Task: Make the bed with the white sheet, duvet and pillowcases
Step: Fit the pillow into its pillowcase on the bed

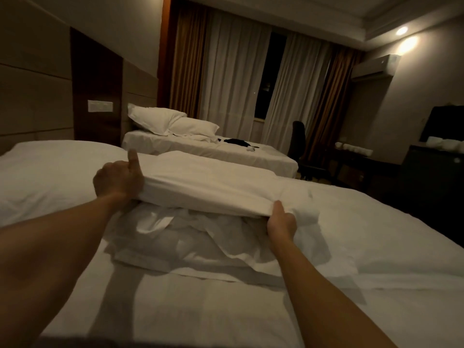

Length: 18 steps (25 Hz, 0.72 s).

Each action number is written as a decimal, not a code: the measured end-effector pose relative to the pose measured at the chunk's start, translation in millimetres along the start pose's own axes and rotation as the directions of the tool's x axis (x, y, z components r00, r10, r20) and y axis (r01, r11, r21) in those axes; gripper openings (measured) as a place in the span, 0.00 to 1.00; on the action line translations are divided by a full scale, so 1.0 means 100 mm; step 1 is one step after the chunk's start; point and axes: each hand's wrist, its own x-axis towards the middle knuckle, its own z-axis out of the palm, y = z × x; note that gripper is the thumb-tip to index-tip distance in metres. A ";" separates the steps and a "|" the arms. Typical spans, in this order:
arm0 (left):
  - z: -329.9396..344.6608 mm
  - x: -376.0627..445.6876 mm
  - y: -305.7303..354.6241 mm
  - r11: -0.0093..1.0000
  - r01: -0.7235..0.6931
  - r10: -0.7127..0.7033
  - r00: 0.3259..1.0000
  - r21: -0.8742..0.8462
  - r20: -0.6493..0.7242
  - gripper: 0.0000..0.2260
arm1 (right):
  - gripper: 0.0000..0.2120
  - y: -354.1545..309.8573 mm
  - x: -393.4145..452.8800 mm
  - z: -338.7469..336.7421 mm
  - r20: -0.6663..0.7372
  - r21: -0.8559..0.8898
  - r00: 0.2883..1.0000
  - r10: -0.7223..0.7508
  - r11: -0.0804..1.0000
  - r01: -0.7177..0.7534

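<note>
No text, label, brand, number or sign can be read anywhere in this view. The room is dim and the surfaces that might carry print are too small or too blurred to make out.
</note>
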 end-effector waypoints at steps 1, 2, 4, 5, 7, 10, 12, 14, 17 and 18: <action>0.00 -0.05 -0.03 1.000 -0.004 0.003 1.000 0.011 0.015 0.40 | 0.28 -0.01 -0.01 -0.04 -0.012 -0.005 1.000 0.010 1.000 -0.010; -0.01 -0.09 -0.06 1.000 -0.005 0.005 1.000 0.022 0.023 0.40 | 0.28 0.01 -0.03 -0.07 -0.001 -0.004 0.999 0.033 0.999 -0.033; -0.02 -0.17 -0.04 0.999 -0.028 0.027 0.999 0.032 0.045 0.38 | 0.29 0.06 -0.08 -0.14 0.025 0.029 0.991 0.132 0.991 -0.133; -0.02 -0.21 -0.01 0.998 -0.056 0.054 0.997 0.030 0.057 0.36 | 0.31 0.07 -0.11 -0.18 0.025 0.071 0.983 0.183 0.980 -0.184; 0.06 -0.28 0.10 0.988 -0.151 0.151 0.988 0.012 0.039 0.35 | 0.36 0.04 -0.10 -0.24 0.017 0.150 0.973 0.231 0.961 -0.230; 0.14 -0.38 0.22 0.958 -0.285 0.286 0.958 0.034 -0.004 0.26 | 0.44 -0.13 -0.05 -0.22 0.021 0.304 0.960 0.278 0.913 -0.271; 0.16 -0.38 0.23 0.928 -0.366 0.364 0.931 0.067 0.028 0.25 | 0.47 -0.17 0.01 -0.20 -0.011 0.376 0.956 0.292 0.887 -0.267; 0.14 -0.36 0.20 0.929 -0.355 0.345 0.933 0.101 0.105 0.31 | 0.49 -0.13 0.05 -0.24 -0.074 0.318 0.967 0.242 0.925 -0.207; 0.11 -0.24 0.25 0.933 -0.304 0.265 0.943 0.192 0.202 0.36 | 0.39 -0.07 0.15 -0.31 -0.108 0.205 0.987 0.117 0.974 -0.093; 0.09 -0.21 0.28 0.936 -0.292 0.253 0.947 0.196 0.198 0.36 | 0.35 -0.08 0.17 -0.33 -0.132 0.164 0.988 0.082 0.985 -0.060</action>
